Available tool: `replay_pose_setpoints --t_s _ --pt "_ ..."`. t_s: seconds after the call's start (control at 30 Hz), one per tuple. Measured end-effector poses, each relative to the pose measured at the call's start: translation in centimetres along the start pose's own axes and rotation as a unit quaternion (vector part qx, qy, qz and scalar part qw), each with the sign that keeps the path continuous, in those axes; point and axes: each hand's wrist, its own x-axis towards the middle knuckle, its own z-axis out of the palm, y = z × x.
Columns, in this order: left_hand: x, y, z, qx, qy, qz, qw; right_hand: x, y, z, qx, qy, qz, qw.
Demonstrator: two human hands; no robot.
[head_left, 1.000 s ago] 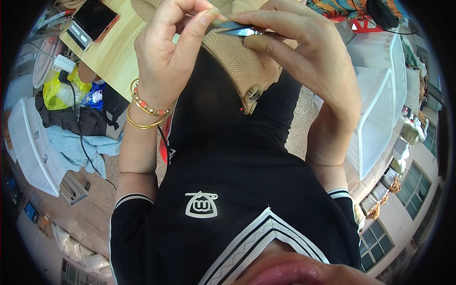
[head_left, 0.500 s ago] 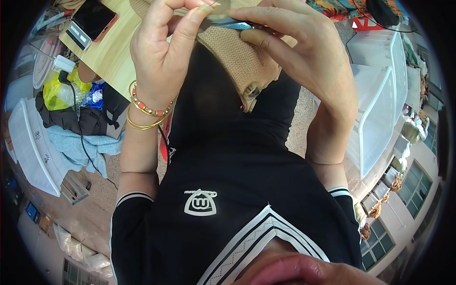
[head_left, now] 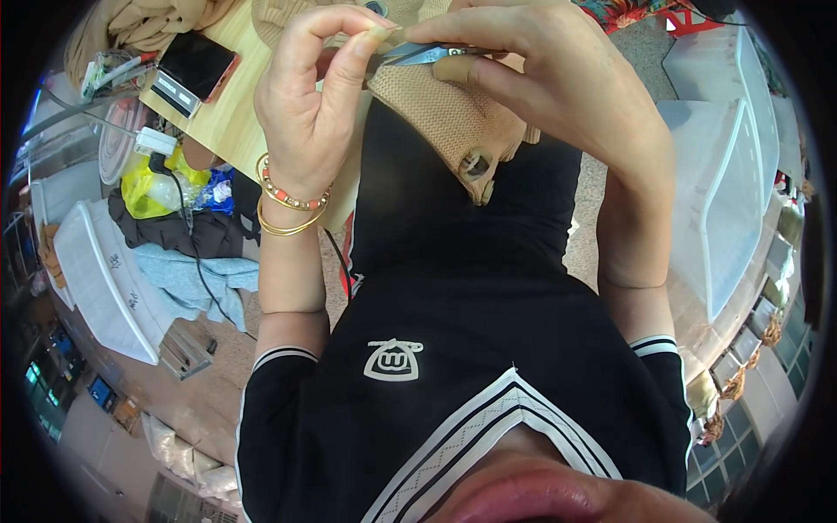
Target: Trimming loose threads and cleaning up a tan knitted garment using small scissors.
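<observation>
my left hand (head_left: 305, 96) has thumb and forefinger tips pressed together, though i cannot tell what sits between them. beside it, my right hand (head_left: 602, 96) pinches a small metal tool (head_left: 427, 55) between thumb and fingers, and the tan knit piece (head_left: 445, 113) hangs just below, over my black-clad lap (head_left: 401, 192). a phone (head_left: 199, 66) lies leftward.

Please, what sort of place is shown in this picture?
Probably a garment workshop: the right hand holds a metal tool by tan knitwear, and more tan cloth lies bunched nearby.
</observation>
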Motion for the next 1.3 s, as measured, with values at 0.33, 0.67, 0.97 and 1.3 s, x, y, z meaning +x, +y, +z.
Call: replay_pose_setpoints --t_s 0.33,0.67,0.97,1.3 --pt "1.1 1.2 0.7 0.027 0.008 0.018 0.999 0.5 0.4 -0.2 0.038 -0.029 -0.036 0.998" --pt "-0.3 0.9 1.1 -0.078 0.116 -0.039 0.989 -0.6 1.0 0.7 0.127 0.027 -0.031 0.991" --pt "-1.9 -2.8 -1.0 -0.079 0.079 -0.315 0.942 -4.6 2.1 5.3 0.181 0.107 0.09 0.973" --pt "-0.3 -4.0 0.5 -0.296 0.122 -0.326 0.889 -7.7 1.5 5.0 0.243 -0.024 0.033 0.969"
